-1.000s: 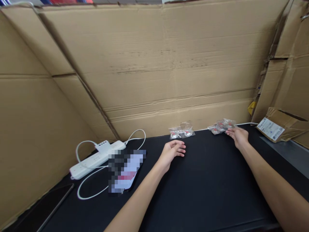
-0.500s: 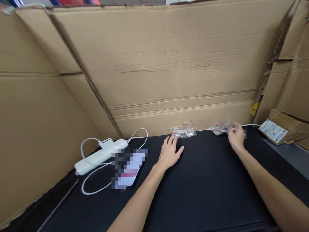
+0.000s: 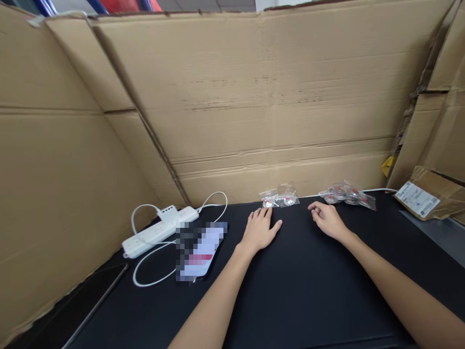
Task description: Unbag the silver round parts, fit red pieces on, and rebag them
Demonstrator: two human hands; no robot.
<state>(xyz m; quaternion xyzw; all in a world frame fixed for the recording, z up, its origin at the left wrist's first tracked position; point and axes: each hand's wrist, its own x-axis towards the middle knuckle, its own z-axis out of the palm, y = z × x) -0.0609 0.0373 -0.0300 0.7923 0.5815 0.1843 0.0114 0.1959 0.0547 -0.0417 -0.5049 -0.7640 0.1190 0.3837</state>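
My left hand (image 3: 258,230) lies flat on the black table, fingers stretched out and thumb spread. Its fingertips reach the near edge of a pair of small clear plastic bags (image 3: 288,198) that hold round pieces with red marks. Over the table to the right is my right hand (image 3: 328,221), its fingers loosely bent and slightly apart, with nothing visible in it. Just behind it, apart from the fingers, rests a pile of several similar clear bags (image 3: 343,194) against the foot of the cardboard wall.
Cardboard walls (image 3: 254,106) enclose the black table (image 3: 290,300). At left are a white power strip (image 3: 160,232) with a white cable (image 3: 145,284), a phone (image 3: 203,254) partly pixelated, and a dark flat panel (image 3: 90,300). A torn cardboard box (image 3: 439,198) with a label sits at right.
My right hand has let go of the bag pile and come leftward and nearer to me. My left hand stays by the pair of bags. The view has shifted slightly.
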